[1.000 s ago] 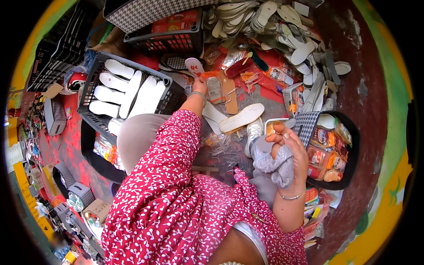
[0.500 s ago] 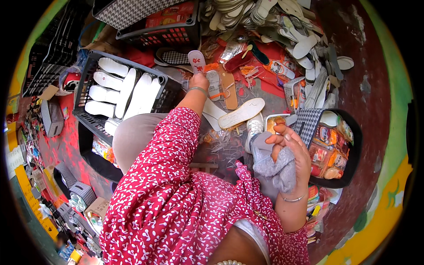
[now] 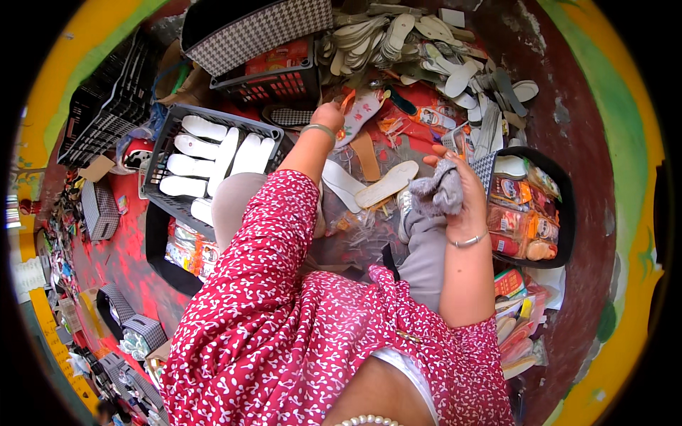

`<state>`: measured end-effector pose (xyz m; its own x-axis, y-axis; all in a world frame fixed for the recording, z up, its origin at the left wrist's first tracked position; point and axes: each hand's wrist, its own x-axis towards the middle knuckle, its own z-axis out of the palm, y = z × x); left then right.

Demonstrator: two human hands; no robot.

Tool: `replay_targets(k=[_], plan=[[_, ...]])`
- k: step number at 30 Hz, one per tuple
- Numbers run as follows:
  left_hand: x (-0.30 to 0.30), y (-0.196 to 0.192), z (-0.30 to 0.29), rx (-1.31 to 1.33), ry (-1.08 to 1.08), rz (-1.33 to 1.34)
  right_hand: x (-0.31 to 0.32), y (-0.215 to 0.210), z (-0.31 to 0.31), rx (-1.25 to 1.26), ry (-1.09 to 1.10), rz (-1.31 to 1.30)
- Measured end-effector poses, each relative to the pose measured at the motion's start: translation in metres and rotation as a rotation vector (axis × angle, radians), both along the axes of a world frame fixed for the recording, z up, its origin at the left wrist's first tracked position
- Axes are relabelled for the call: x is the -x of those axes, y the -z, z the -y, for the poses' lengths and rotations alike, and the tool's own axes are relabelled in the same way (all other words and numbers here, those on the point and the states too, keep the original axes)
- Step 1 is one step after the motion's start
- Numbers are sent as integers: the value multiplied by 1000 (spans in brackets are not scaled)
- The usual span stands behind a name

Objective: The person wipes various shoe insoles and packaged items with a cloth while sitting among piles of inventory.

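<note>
My left hand (image 3: pixel 328 117) reaches to the far side, closed at the near edge of a pale insole (image 3: pixel 365 108) with pink flowers and orange edging. The fingertips are partly hidden there. My right hand (image 3: pixel 465 192) holds a crumpled grey fluffy cloth (image 3: pixel 436 190) against its palm, some fingers raised. Between the hands lie a cream insole (image 3: pixel 387 183), white insoles (image 3: pixel 342 184) and a tan insole (image 3: pixel 366 155).
On the left stands a black crate (image 3: pixel 160 192) of white insoles. A black basket (image 3: pixel 565 234) of packaged goods stands at right. Behind are a heap of loose insoles (image 3: pixel 369 42) and another crate (image 3: pixel 270 89). Plastic scraps (image 3: pixel 352 238) litter the floor before me.
The pink insole with red marking is no longer seen in my left hand, which is now at the flowered one. My right hand has moved farther away with the grey cloth. The view has shifted.
</note>
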<state>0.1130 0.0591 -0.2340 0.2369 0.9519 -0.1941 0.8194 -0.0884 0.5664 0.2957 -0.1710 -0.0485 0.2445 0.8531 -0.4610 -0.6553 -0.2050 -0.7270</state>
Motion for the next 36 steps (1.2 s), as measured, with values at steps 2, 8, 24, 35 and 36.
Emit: replay_targets(k=[2, 8, 24, 35, 36], plan=[[8, -8, -7, 310, -109, 657, -3, 6, 2, -36, 5, 2], [16, -126, 22, 867, -81, 1780, -26, 29, -2, -216, 167, -166], [-17, -165, 172, 601, 414, 1720, 52, 26, -27, -442, 267, -118], [14, -163, 118, 948, 136, 2062, 57, -11, -5, -638, 152, 508], [10, -173, 118, 949, 73, 2089, 61, -7, -1, -657, 68, 809]])
